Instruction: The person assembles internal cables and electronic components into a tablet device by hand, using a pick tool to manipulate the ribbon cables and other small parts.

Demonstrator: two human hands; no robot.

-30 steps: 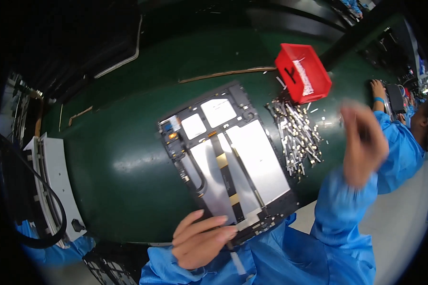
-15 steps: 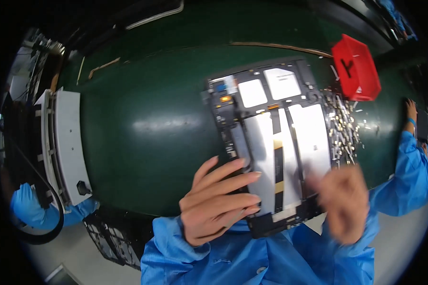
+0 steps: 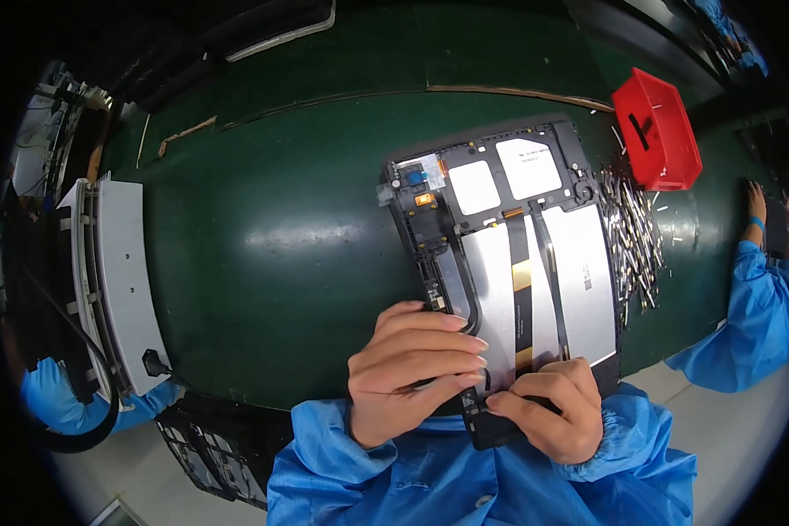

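An opened tablet (image 3: pixel 491 272) lies tilted in front of me, its inside facing up. It shows silver plates, white pads, a black-and-gold flat ribbon (image 3: pixel 522 294) and black cables. My left hand (image 3: pixel 416 364) is closed over the tablet's lower left edge, its fingertips on the inner side near a curved black cable (image 3: pixel 471 294). My right hand (image 3: pixel 557 408) lies across the lower part of the tablet, its thumb and finger pinched close to the left fingertips. Whatever sits in that pinch is too small or hidden to make out.
Many small metallic strips (image 3: pixel 636 241) lie piled right of the tablet, below a red bin (image 3: pixel 662 131). A white panelled fixture (image 3: pixel 127 272) stands at left. Dark device parts (image 3: pixel 215 451) sit at lower left. Another person's blue sleeve (image 3: pixel 745 324) reaches in at right.
My right hand has moved left from the tablet's right side onto its lower edge, and now pinches there. My left hand has shifted slightly right, its fingers more bent.
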